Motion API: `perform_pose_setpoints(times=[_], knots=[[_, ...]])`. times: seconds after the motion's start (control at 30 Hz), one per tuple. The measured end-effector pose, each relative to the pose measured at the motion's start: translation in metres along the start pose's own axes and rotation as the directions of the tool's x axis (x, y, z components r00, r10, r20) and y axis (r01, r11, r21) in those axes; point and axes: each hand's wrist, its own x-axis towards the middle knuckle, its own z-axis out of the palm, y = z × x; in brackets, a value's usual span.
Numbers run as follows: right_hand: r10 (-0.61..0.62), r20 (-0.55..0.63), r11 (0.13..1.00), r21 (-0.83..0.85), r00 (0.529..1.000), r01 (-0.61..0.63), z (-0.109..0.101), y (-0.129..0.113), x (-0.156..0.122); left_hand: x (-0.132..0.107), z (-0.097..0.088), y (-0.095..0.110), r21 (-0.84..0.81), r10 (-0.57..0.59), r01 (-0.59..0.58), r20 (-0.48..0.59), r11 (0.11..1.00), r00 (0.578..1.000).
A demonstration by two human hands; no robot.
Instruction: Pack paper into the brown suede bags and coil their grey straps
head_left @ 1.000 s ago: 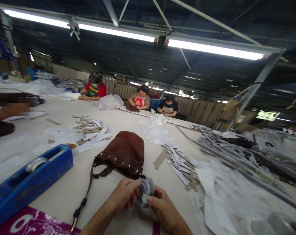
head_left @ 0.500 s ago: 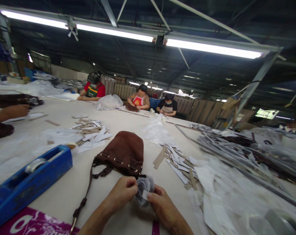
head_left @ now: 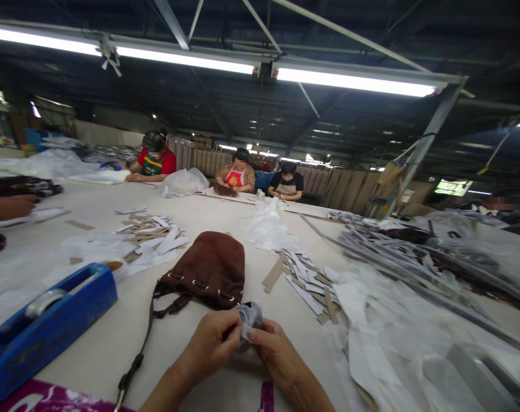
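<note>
A brown drawstring bag [head_left: 212, 263] lies on the pale table, its gathered mouth with metal eyelets towards me. Just below that mouth, both my hands hold a coiled bundle [head_left: 253, 313] wrapped in greyish translucent plastic; what is inside it I cannot make out. My left hand [head_left: 212, 340] pinches the bundle's left side with curled fingers. On the other side my right hand [head_left: 275, 349] grips it, the thumb pressing a small white strip [head_left: 244, 333] against it. From the bag's left corner a thin brown strap [head_left: 145, 337] runs down towards me.
A blue tape dispenser [head_left: 66, 320] stands at the left. Paper strips [head_left: 305, 280] lie in piles beyond the bag and to its right. Plastic wrapping [head_left: 397, 332] covers the right side. Another person's hand [head_left: 11, 209] is at far left; several co-workers sit across the table.
My view has shifted a little, so the scene sits further left. The coiled bundle has turned in my hands and my fingers have closed in around it. The bag lies as before.
</note>
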Motion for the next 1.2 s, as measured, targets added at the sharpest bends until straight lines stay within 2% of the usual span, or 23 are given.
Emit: perform_pose_setpoints(times=[0.07, 0.13, 0.2, 0.27, 0.3, 0.37, 0.43, 0.47, 0.53, 0.6, 0.7, 0.8, 0.87, 0.93, 1.0, 1.1, 1.2], knots=[[0.012, -0.025, 0.999, 0.030, 1.000, -0.012, 0.001, -0.001, 0.001, 0.001, 0.000, 0.000, 0.047, -0.001, 0.001, -0.013, 0.999, 1.000], [0.014, -0.046, 0.998, 0.065, 0.999, -0.011, 0.000, -0.001, 0.002, 0.003, 0.001, -0.002, 0.016, -0.045, 0.046, -0.041, 0.999, 0.998], [0.005, -0.055, 0.996, 0.095, 0.998, 0.001, -0.002, 0.001, 0.003, 0.006, 0.001, -0.005, -0.093, -0.136, 0.128, -0.080, 0.987, 0.988], [0.000, -0.045, 0.994, 0.105, 0.999, 0.005, -0.003, 0.002, 0.004, 0.008, 0.001, -0.007, -0.249, -0.285, 0.259, -0.077, 0.933, 0.955], [-0.003, -0.032, 0.995, 0.098, 0.999, 0.007, -0.003, 0.002, 0.004, 0.008, 0.000, -0.008, -0.330, -0.374, 0.341, -0.042, 0.880, 0.926], [-0.016, 0.005, 0.998, 0.063, 1.000, 0.015, -0.003, 0.002, 0.002, 0.008, -0.001, -0.008, -0.473, -0.534, 0.504, 0.080, 0.723, 0.842], [-0.033, 0.038, 0.999, 0.015, 0.999, 0.032, -0.002, 0.002, 0.001, 0.007, -0.002, -0.007, -0.566, -0.616, 0.611, 0.215, 0.554, 0.758], [-0.042, 0.046, 0.999, -0.006, 0.998, 0.042, -0.001, 0.001, 0.000, 0.006, -0.002, -0.006, -0.597, -0.633, 0.637, 0.261, 0.488, 0.729], [-0.051, 0.051, 0.998, -0.031, 0.997, 0.052, 0.001, 0.001, -0.001, 0.005, -0.001, -0.006, -0.640, -0.640, 0.657, 0.319, 0.398, 0.699], [-0.045, 0.048, 0.999, -0.026, 0.998, 0.047, 0.002, 0.000, -0.001, 0.004, -0.002, -0.008, -0.682, -0.620, 0.632, 0.326, 0.368, 0.714], [-0.017, 0.026, 0.999, 0.031, 1.000, 0.016, 0.001, 0.000, 0.000, 0.005, -0.006, -0.013, -0.726, -0.571, 0.527, 0.226, 0.441, 0.789], [0.005, -0.015, 0.996, 0.086, 1.000, -0.003, -0.002, 0.000, 0.001, 0.005, -0.014, -0.014, -0.679, -0.517, 0.387, 0.013, 0.624, 0.856], [0.013, -0.022, 0.995, 0.100, 1.000, -0.011, -0.004, 0.000, 0.001, 0.005, -0.017, -0.011, -0.574, -0.420, 0.287, -0.111, 0.766, 0.901], [0.023, -0.008, 0.995, 0.102, 1.000, -0.022, -0.005, 0.000, 0.001, 0.004, -0.016, -0.008, -0.427, -0.285, 0.203, -0.138, 0.881, 0.948], [0.024, 0.008, 0.994, 0.105, 1.000, -0.025, -0.005, 0.000, 0.001, 0.004, -0.012, -0.006, -0.282, -0.161, 0.124, -0.111, 0.951, 0.981], [0.014, 0.019, 0.995, 0.103, 1.000, -0.016, -0.003, -0.001, 0.000, 0.004, -0.005, -0.006, -0.133, -0.061, 0.046, -0.110, 0.990, 0.992], [0.005, 0.030, 0.996, 0.092, 1.000, -0.008, -0.002, -0.002, 0.000, 0.005, -0.003, -0.008, -0.084, -0.051, 0.039, -0.144, 0.996, 0.988]])
